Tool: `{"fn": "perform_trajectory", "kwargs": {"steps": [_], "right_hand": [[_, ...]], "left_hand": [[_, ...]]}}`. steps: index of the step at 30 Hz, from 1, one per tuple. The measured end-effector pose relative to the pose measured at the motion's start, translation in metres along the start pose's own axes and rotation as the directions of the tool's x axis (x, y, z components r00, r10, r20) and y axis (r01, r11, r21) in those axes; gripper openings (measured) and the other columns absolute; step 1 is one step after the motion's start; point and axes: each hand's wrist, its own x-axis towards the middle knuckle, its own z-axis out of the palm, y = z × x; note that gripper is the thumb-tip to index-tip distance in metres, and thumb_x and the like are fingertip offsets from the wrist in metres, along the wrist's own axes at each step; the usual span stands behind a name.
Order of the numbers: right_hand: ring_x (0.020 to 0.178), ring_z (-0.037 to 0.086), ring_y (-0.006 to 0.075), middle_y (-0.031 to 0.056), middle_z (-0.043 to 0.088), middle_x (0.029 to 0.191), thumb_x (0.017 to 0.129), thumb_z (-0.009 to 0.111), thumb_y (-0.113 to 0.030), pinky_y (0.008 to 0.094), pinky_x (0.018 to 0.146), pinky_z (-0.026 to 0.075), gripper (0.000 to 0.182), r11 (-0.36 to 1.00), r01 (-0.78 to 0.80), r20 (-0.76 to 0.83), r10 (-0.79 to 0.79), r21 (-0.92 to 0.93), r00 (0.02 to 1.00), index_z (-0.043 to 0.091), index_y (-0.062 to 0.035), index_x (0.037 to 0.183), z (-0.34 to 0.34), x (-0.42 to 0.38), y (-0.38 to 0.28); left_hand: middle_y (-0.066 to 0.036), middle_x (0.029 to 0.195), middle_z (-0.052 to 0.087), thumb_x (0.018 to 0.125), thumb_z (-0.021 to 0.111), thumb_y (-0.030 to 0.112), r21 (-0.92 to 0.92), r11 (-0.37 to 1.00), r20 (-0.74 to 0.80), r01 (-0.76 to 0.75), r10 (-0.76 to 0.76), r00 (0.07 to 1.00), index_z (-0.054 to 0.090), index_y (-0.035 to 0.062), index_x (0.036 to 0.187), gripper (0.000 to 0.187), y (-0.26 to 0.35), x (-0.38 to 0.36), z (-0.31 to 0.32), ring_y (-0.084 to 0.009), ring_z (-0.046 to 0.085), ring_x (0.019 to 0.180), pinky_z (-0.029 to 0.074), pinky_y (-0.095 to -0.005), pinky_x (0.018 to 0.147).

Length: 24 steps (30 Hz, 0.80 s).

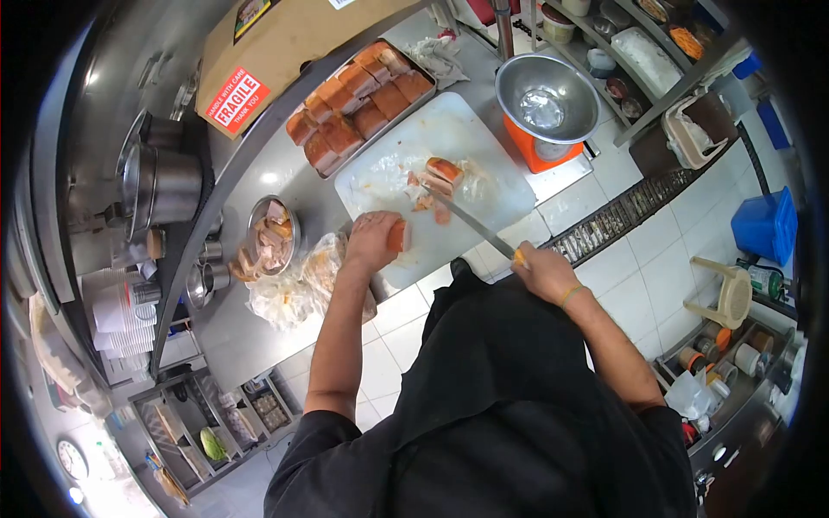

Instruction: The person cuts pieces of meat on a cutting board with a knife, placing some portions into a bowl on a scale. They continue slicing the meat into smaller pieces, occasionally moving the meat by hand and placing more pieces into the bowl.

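My right hand [548, 274] is closed around the yellow handle of a long knife [473, 223]. The blade reaches over a white cutting board [492, 138], its tip beside a partly cut block of meat [442, 175] with a browned top. Small meat scraps lie around that block. At the board's left edge my left hand [373, 242] grips a smaller piece of meat [398, 236], partly hidden by the fingers. Behind the board, a metal tray [380, 140] holds several browned meat blocks.
Left of the board stand a metal bowl of meat pieces [273, 235] and plastic bags [289, 298]. A steel bowl [548, 99] rests on an orange scale [534, 148] at the right. A cardboard box [285, 43] sits on the shelf above the counter.
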Motion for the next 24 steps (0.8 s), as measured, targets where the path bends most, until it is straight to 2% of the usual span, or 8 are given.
{"fn": "perform_trajectory", "kwargs": {"steps": [3,6,7,10,13,16,22,24], "right_hand": [[0.088,0.071,0.0465,0.0248,0.073,0.091,0.099,0.070,-0.030,0.0563,0.078,0.056,0.035,1.000,0.022,0.001,-0.022,-0.019,1.000,0.056,-0.0027,0.115,0.002,0.001,0.004],[0.091,0.072,0.0460,0.0242,0.073,0.093,0.098,0.070,-0.030,0.0556,0.080,0.056,0.035,0.998,0.056,-0.005,-0.056,0.003,0.998,0.056,-0.0030,0.114,0.011,0.010,0.010],[0.094,0.072,0.0446,0.0227,0.074,0.097,0.099,0.069,-0.031,0.0545,0.083,0.056,0.035,0.999,0.031,0.017,-0.030,-0.016,0.999,0.057,-0.0034,0.115,0.010,0.012,0.006],[0.098,0.072,0.0431,0.0219,0.075,0.100,0.099,0.069,-0.034,0.0536,0.085,0.056,0.036,1.000,-0.011,0.077,0.011,0.006,0.997,0.058,-0.0043,0.118,0.007,0.026,0.000],[0.100,0.072,0.0422,0.0210,0.075,0.101,0.099,0.068,-0.036,0.0525,0.086,0.056,0.038,1.000,-0.004,0.058,0.004,0.000,0.998,0.060,-0.0050,0.121,0.014,0.037,0.005],[0.101,0.073,0.0414,0.0205,0.075,0.103,0.099,0.068,-0.035,0.0518,0.087,0.056,0.038,1.000,0.026,0.103,-0.027,0.014,0.994,0.062,-0.0056,0.123,0.007,0.039,0.007],[0.104,0.073,0.0404,0.0203,0.076,0.107,0.095,0.072,-0.037,0.0512,0.089,0.057,0.041,0.994,0.032,0.066,-0.039,0.105,0.997,0.066,-0.0067,0.122,0.024,0.043,0.020],[0.105,0.073,0.0404,0.0203,0.076,0.108,0.094,0.072,-0.037,0.0513,0.090,0.057,0.042,0.990,0.040,0.047,-0.046,0.133,0.998,0.067,-0.0075,0.123,0.027,0.042,0.023]], "left_hand": [[-0.016,0.137,0.068,0.072,0.089,0.031,-0.177,0.973,-0.069,0.146,-0.161,0.985,0.062,0.0124,0.138,0.073,0.015,-0.011,-0.030,-0.0318,0.065,0.128,0.049,-0.0402,0.111],[-0.017,0.124,0.073,0.076,0.088,0.035,-0.380,0.915,-0.227,0.131,-0.230,0.946,0.060,0.0071,0.139,0.074,0.047,-0.007,-0.071,-0.0340,0.072,0.112,0.057,-0.0399,0.097],[-0.019,0.113,0.076,0.080,0.087,0.040,-0.501,0.863,-0.255,0.065,-0.219,0.942,0.059,0.0032,0.139,0.075,0.066,-0.003,-0.094,-0.0345,0.075,0.103,0.059,-0.0399,0.091],[-0.018,0.110,0.074,0.081,0.088,0.037,-0.547,0.818,-0.452,-0.177,-0.110,0.885,0.057,0.0015,0.140,0.075,0.119,0.033,-0.139,-0.0265,0.074,0.101,0.058,-0.0405,0.093],[-0.025,0.113,0.074,0.082,0.084,0.043,-0.530,0.797,-0.489,-0.291,-0.006,0.872,0.059,0.0015,0.137,0.073,0.196,0.072,-0.188,-0.0377,0.074,0.106,0.058,-0.0432,0.094],[-0.027,0.119,0.072,0.085,0.079,0.048,-0.301,0.913,-0.459,-0.274,0.113,0.881,0.058,0.0000,0.135,0.072,0.247,0.126,-0.207,-0.0412,0.071,0.111,0.056,-0.0474,0.098],[-0.027,0.131,0.068,0.086,0.076,0.051,0.052,0.997,-0.219,-0.048,0.058,0.974,0.058,-0.0008,0.131,0.071,0.306,0.205,-0.208,-0.0412,0.068,0.120,0.055,-0.0477,0.102],[-0.025,0.131,0.069,0.083,0.080,0.052,0.120,0.993,-0.174,-0.010,0.031,0.984,0.050,-0.0007,0.137,0.082,0.313,0.221,-0.200,-0.0389,0.069,0.122,0.055,-0.0466,0.103]]}}
